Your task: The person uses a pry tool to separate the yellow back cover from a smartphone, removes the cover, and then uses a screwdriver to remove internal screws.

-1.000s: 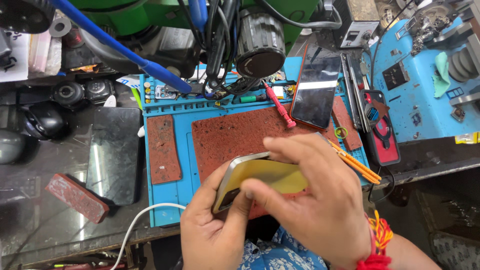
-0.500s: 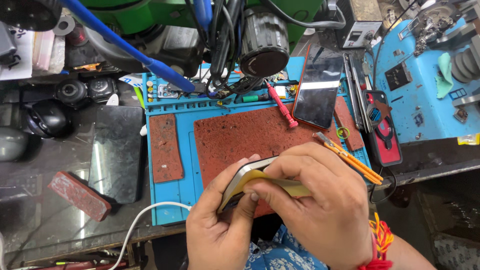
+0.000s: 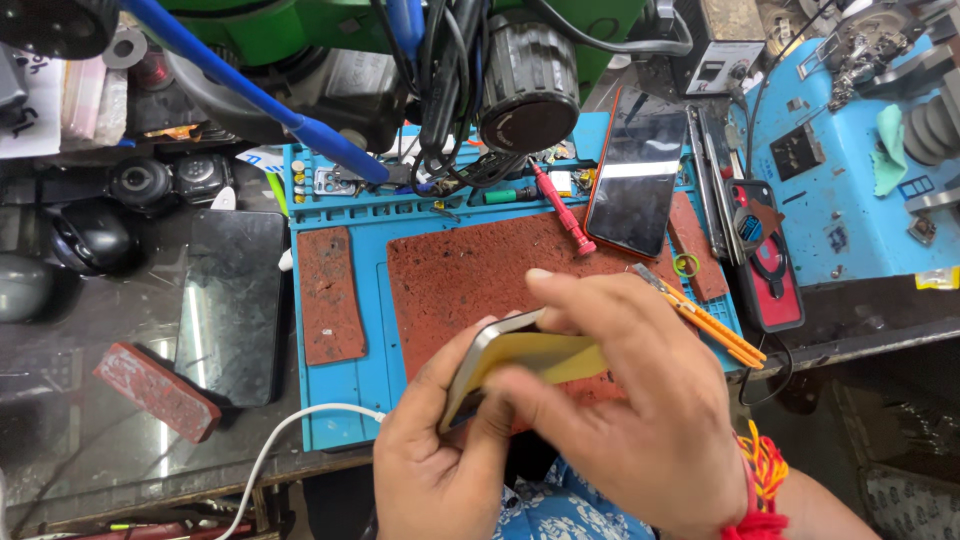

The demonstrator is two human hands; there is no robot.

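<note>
One phone (image 3: 500, 362), tilted on edge, over the near edge of the blue mat (image 3: 345, 400). Left hand (image 3: 440, 470) grips its lower end from beneath; right hand (image 3: 625, 400) closed over its yellow back, fingers pinching the top edge. One second phone (image 3: 635, 175) lies face up at the mat's far right corner. One red screwdriver (image 3: 562, 208) beside it. Two orange tools (image 3: 705, 320) at the right edge. One white cable (image 3: 290, 430) crosses the near left corner.

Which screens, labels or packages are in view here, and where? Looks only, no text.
Phone: held in both hands, front centre; pale edge, yellowish face.
Dark phone: lying at the blue mat's back right; black glossy screen, orange rim.
Dark glass slab: left of the mat; black rectangle.
White paper label: far left; dark markings.
</note>
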